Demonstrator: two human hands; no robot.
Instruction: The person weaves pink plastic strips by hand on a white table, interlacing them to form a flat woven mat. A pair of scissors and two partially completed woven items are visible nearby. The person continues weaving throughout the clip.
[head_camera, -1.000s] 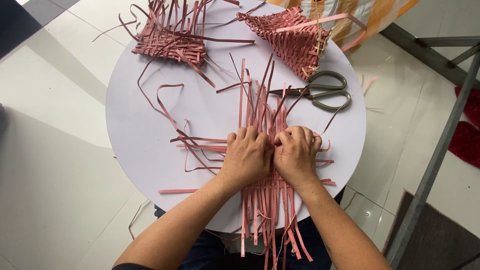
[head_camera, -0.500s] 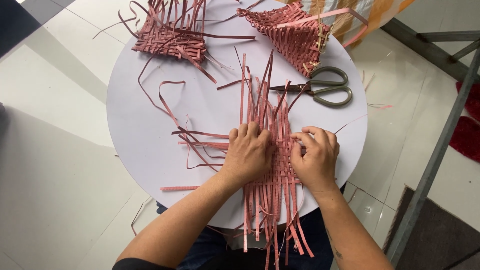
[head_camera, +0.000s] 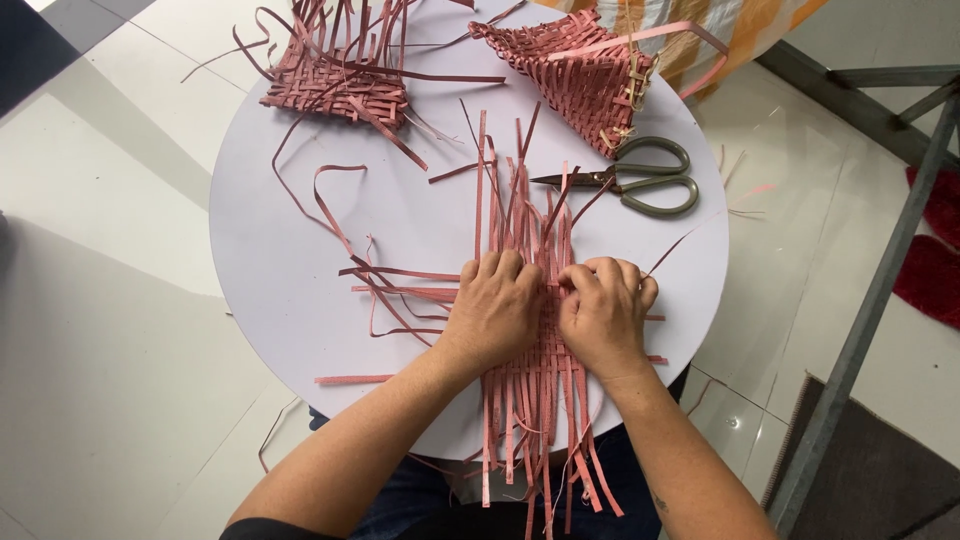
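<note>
Beyond the scissors (head_camera: 640, 180) lay two woven pieces; our hands (head_camera: 550, 310) pressed flat on the strips (head_camera: 520, 210), hiding the weave.

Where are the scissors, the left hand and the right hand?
scissors (head_camera: 640, 182): head view, on the pivot end of the handles.
left hand (head_camera: 493, 308): head view, back of hand.
right hand (head_camera: 603, 310): head view, back of hand.

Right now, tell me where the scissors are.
In the head view the scissors lie on the round white table, upper right, just below the woven cone and beyond the right hand.
</note>
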